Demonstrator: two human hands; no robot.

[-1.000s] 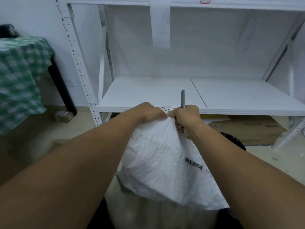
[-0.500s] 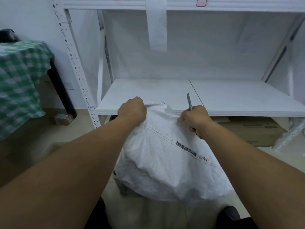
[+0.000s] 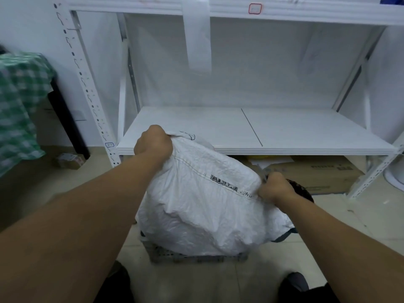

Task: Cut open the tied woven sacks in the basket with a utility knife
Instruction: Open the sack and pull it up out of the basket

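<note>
A full white woven sack [image 3: 203, 211] with a stitched seam and black print sits in a grey plastic basket [image 3: 196, 257] on the floor. My left hand [image 3: 153, 143] is clenched on the bunched top of the sack, holding it up at the shelf's front edge. My right hand [image 3: 276, 189] is a closed fist at the sack's right end, on the seam line. Only a small grey tip of the utility knife [image 3: 265, 177] shows above that fist; the rest is hidden.
A white metal rack with a low shelf [image 3: 284, 132] stands right behind the sack. A flat cardboard box [image 3: 328, 171] lies under the shelf and a black object [image 3: 302, 191] sits behind my right hand. A green checked cloth [image 3: 19, 106] hangs at left.
My hands have moved apart. The right hand with the knife swept right and down along the sack's top to its right end. The left hand stays gripping the top, and the sack has sunk lower.
</note>
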